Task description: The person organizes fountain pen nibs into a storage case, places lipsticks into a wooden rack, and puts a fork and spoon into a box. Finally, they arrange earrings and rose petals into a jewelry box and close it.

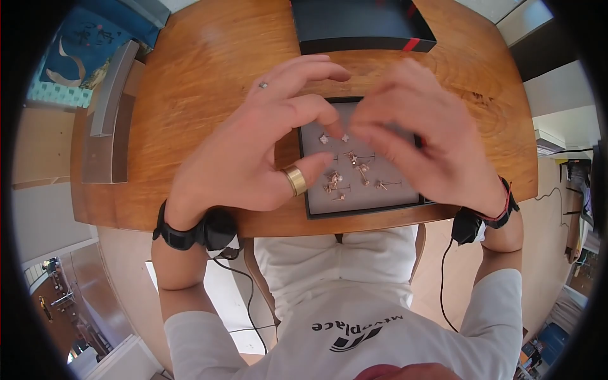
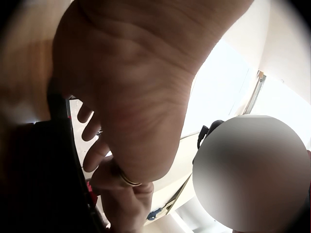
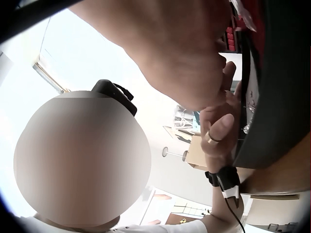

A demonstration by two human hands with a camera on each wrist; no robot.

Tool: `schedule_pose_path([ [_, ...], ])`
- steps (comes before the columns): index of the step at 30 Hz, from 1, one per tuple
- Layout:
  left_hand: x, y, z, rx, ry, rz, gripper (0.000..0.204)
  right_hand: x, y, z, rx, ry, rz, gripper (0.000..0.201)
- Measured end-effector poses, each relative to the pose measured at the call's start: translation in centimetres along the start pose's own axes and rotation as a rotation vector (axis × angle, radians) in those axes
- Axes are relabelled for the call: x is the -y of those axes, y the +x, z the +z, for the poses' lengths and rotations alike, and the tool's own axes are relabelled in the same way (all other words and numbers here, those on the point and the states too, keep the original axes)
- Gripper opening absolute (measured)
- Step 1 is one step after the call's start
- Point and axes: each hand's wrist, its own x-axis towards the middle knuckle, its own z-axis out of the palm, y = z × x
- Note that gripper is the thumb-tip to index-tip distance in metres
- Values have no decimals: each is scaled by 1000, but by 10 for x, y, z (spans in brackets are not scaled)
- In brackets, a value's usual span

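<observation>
In the head view, several small rose-gold earrings lie on the grey pad of a black-rimmed tray. Two star-like sparkling ones sit farther up the pad. My left hand hovers over the tray's left side, index finger and thumb curved and apart, nothing seen between them. Above the upper right part is my right hand, blurred, its thumb and index tips close together; whether they pinch anything is unclear. The palm of my left hand fills the left wrist view. My right hand hides its own fingertips in the right wrist view.
Beyond the tray, a black box lid or tray with a red ribbon stands on the wooden table. A long grey-brown box lies at the left edge, with a blue bag behind it. Cables hang from both wrists.
</observation>
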Motion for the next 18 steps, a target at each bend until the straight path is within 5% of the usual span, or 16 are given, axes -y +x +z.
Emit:
schedule_pose_path([
  [7, 3, 4, 6, -7, 63, 62, 30, 7, -4, -6, -145, 290, 382, 7],
  [18, 1, 6, 17, 25, 76, 80, 27, 6, -4, -7, -123, 184, 388, 10],
])
